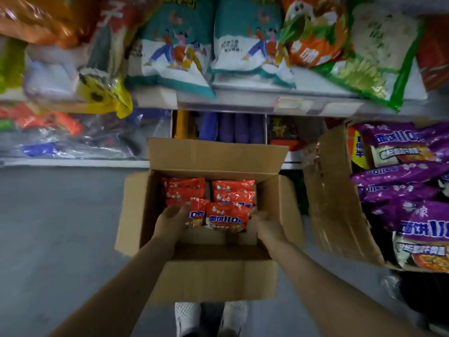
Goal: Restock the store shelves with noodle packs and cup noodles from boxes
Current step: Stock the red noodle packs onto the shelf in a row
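An open cardboard box (277,198) stands on the grey floor in front of the shelves, holding several red noodle packs (230,190) in two rows. Both my arms reach down into it. My left hand (171,221) presses against the left side of the nearest red packs (224,216), fingers around a tilted pack's edge. On the right side of the same packs is my right hand (266,223), its fingertips hidden behind them. The packs sit squeezed between the two hands.
A second open box (337,205) of purple noodle packs (413,176) stands to the right. A white shelf edge (267,100) above carries teal, orange and green bags. The lower shelf bay behind the box holds purple and dark packs. My white shoes (187,317) show below.
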Demonstrator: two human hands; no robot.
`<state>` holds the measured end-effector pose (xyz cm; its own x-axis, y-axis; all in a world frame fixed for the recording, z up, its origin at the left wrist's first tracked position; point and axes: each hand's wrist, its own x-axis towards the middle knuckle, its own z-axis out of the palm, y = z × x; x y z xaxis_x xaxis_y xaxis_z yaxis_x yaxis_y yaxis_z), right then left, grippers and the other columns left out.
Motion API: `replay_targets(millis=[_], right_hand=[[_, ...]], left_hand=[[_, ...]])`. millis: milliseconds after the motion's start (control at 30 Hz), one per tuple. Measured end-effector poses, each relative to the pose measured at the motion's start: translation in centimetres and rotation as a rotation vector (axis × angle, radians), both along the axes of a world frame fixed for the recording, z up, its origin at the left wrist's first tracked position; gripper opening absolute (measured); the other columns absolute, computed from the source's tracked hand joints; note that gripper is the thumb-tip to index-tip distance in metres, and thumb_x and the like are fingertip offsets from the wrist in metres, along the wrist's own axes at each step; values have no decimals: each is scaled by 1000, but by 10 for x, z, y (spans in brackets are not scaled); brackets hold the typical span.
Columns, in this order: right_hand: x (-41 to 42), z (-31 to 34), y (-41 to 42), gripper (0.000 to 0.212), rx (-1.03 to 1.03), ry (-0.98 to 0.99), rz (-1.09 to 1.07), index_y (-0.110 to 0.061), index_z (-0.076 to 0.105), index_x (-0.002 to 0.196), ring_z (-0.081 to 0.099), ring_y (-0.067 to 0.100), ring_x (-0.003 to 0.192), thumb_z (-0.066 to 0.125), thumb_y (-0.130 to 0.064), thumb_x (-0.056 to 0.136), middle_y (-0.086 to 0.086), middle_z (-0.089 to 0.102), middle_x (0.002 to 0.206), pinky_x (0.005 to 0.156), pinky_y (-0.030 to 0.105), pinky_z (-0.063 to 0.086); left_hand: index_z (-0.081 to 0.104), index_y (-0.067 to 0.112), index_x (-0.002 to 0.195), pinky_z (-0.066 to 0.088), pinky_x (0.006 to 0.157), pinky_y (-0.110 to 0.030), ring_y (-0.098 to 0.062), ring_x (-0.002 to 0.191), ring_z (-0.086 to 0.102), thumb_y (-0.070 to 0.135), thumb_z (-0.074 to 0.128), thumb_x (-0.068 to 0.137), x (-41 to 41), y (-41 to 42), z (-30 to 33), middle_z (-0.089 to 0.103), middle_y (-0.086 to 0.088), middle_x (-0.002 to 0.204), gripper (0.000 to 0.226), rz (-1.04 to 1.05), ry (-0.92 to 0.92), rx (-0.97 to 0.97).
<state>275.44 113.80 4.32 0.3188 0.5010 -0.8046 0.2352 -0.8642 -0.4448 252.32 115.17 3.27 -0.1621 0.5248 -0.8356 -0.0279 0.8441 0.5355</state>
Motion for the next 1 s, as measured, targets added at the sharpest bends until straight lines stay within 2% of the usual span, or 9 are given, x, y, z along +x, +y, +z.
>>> replay_targets(millis=[100, 167, 233, 367, 433, 500, 600, 800, 1000], right_hand=[[0, -61, -3, 21, -51, 6, 9, -33, 54, 89, 53, 4, 80, 49, -47, 103, -9, 59, 93, 77, 31, 41], [1, -102, -4, 21, -39, 28, -9, -30, 61, 105, 61, 13, 94, 53, -49, 100, -4, 65, 109, 83, 35, 46], [2, -133, -2, 33, -35, 46, -49, -28, 60, 123, 62, 19, 108, 57, -50, 98, -2, 65, 120, 87, 38, 47], [1, -194, 5, 36, -37, 73, -164, -29, 57, 124, 62, 23, 113, 65, -48, 94, -2, 64, 122, 95, 43, 46], [1, -215, 4, 45, -58, 41, -196, -24, 58, 128, 62, 25, 115, 68, -49, 91, 0, 65, 121, 93, 43, 45], [4, -236, 0, 56, -100, 13, -230, -20, 55, 134, 60, 28, 118, 71, -49, 89, 2, 65, 124, 96, 45, 44], [11, -258, -5, 64, -160, 8, -263, -18, 50, 140, 56, 31, 125, 74, -45, 87, 7, 61, 133, 107, 51, 43], [24, -285, -8, 61, -209, 98, -232, -21, 55, 137, 50, 32, 133, 77, -43, 85, 7, 58, 139, 115, 58, 33], [24, -302, -7, 53, -226, 164, -248, -23, 59, 127, 49, 31, 135, 81, -39, 81, 6, 59, 139, 116, 57, 29]], left_hand=[[60, 27, 105, 50, 101, -50, -23, 102, 64, 48, 69, 90, -6, -10, -56, 69, -2, 108, 27, 27, 26, -54], [59, 27, 105, 50, 100, -49, -22, 102, 64, 48, 70, 90, -13, -10, -92, 68, -2, 108, 28, 36, 50, -67], [59, 25, 107, 50, 100, -48, -22, 101, 64, 49, 70, 89, -19, -7, -120, 68, -2, 107, 32, 25, 85, -64], [61, 23, 105, 48, 100, -46, -20, 98, 61, 50, 66, 90, -29, -5, -175, 65, 5, 98, 31, -40, 166, -52], [57, 18, 126, 48, 97, -44, -22, 101, 59, 51, 66, 91, -34, -3, -193, 64, 3, 104, 48, -73, 215, -45], [44, 17, 146, 46, 101, -47, -30, 119, 57, 51, 68, 89, -36, -1, -210, 60, -7, 129, 70, -74, 261, -52], [35, 18, 153, 40, 107, -51, -35, 134, 48, 43, 71, 89, -38, 0, -236, 50, -12, 147, 77, -86, 303, -39], [40, 23, 150, 41, 109, -56, -34, 136, 47, 40, 75, 85, -42, -5, -271, 50, -9, 148, 76, -97, 300, -19], [36, 19, 150, 42, 108, -55, -34, 135, 47, 32, 79, 84, -46, -1, -287, 50, -10, 147, 80, -71, 290, -31]])
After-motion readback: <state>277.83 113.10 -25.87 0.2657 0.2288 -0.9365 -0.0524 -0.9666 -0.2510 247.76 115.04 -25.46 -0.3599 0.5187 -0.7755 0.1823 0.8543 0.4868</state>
